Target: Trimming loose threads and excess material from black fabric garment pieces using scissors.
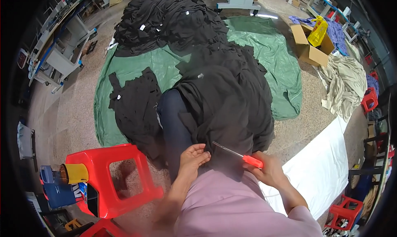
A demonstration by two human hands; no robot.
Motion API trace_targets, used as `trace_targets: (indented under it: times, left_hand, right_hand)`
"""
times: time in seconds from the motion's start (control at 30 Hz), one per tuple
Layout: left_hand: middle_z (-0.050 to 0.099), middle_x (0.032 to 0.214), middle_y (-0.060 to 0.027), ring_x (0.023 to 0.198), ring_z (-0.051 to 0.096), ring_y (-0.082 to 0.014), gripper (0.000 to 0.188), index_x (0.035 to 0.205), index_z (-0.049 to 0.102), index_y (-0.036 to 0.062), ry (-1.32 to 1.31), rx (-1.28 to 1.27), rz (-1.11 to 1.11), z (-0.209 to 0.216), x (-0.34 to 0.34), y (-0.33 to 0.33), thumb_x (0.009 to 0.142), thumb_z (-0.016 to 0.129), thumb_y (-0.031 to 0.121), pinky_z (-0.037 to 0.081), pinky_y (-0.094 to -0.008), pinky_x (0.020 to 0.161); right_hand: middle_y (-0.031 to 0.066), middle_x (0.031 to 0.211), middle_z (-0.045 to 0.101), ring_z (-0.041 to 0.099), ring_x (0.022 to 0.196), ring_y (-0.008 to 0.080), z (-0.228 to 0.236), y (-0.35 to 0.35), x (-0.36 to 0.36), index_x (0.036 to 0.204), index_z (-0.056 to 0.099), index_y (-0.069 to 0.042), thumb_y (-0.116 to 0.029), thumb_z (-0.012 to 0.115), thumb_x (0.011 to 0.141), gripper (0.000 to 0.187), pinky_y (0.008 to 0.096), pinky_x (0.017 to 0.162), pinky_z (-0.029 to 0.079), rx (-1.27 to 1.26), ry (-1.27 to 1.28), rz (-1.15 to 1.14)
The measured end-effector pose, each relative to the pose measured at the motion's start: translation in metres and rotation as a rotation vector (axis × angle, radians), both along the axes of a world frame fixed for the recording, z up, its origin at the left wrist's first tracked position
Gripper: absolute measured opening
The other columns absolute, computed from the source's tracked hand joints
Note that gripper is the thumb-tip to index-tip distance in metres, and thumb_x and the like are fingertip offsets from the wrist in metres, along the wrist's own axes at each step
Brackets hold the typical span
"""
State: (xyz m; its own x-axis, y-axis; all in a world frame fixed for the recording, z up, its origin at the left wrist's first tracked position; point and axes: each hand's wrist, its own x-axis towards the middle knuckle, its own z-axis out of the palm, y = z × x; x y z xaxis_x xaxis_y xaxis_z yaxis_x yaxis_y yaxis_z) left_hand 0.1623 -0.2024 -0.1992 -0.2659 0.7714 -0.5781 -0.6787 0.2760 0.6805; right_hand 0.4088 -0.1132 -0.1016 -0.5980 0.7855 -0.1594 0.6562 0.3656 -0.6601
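Green tarp point(271, 46); left hand point(193, 160) curled, right hand point(271, 171) gripping red-handled tool point(250, 160)

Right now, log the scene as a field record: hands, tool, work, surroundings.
left hand: fingers curled at the black cloth; grip unclear
right hand: closed around the red-handled tool
red-handled tool: slim metal end pointing toward the left hand's side
black cloth: draped over the lap
ahead: black garment pile, partly on a green sheet
left side: red stool
right side: white cloth; cardboard box farther off
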Motion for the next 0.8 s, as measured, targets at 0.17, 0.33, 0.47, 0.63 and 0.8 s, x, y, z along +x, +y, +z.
trace_targets:
  times: [0.17, 0.33, 0.47, 0.63, 0.8]
  left_hand:
    - [0.068, 0.089, -0.0072, 0.073, 0.066, -0.0132, 0.014, 0.1, 0.063, 0.0006, -0.195, -0.109, -0.032, -0.003, 0.005, -0.013, 0.088, 0.069, 0.001, 0.056, -0.0223, 0.068]
    - [0.069, 0.087, -0.0078, 0.074, 0.067, -0.0141, 0.012, 0.1, 0.067, -0.0011, -0.245, 0.017, -0.075, -0.004, 0.002, -0.008, 0.091, 0.068, 0.006, 0.056, -0.0216, 0.069]
    - [0.071, 0.093, -0.0104, 0.082, 0.071, -0.0172, 0.012, 0.101, 0.068, -0.0023, -0.021, 0.148, 0.11, 0.019, 0.018, -0.004, 0.093, 0.065, 0.006, 0.057, -0.0232, 0.071]
    - [0.07, 0.093, -0.0109, 0.081, 0.071, -0.0176, 0.011, 0.099, 0.068, -0.005, 0.301, 0.151, 0.129, 0.017, 0.023, -0.006, 0.092, 0.064, 0.002, 0.058, -0.025, 0.073]
    - [0.068, 0.086, -0.0085, 0.079, 0.071, -0.0174, 0.009, 0.095, 0.067, -0.0084, 0.611, 0.24, 0.215, -0.002, 0.027, -0.01, 0.087, 0.068, -0.006, 0.058, -0.0248, 0.072]
  right_hand:
    - [0.0146, 0.073, 0.066, 0.065, 0.069, 0.0365, 0.006, -0.003, -0.002, 0.09, 0.064, -0.006, -0.027, 0.074, 0.08, 0.025, 0.0404, 0.059, 0.049, 0.041, -0.018, 0.036]
    - [0.0126, 0.07, 0.061, 0.063, 0.063, 0.0373, -0.005, -0.008, 0.004, 0.083, 0.061, -0.007, -0.035, 0.076, 0.079, 0.032, 0.0444, 0.056, 0.047, 0.077, -0.026, 0.027]
    - [0.0124, 0.071, 0.061, 0.063, 0.063, 0.0365, -0.003, -0.016, 0.007, 0.082, 0.061, -0.007, -0.035, 0.077, 0.078, 0.032, 0.0437, 0.055, 0.047, 0.096, 0.002, 0.008]
    - [0.011, 0.077, 0.064, 0.064, 0.062, 0.0339, -0.002, -0.027, 0.011, 0.09, 0.059, -0.008, -0.025, 0.073, 0.077, 0.026, 0.0424, 0.054, 0.049, 0.185, -0.056, 0.098]
    - [0.0106, 0.076, 0.063, 0.063, 0.059, 0.0327, 0.016, -0.033, 0.002, 0.09, 0.058, -0.009, -0.023, 0.072, 0.075, 0.025, 0.0421, 0.052, 0.05, 0.226, -0.119, 0.138]
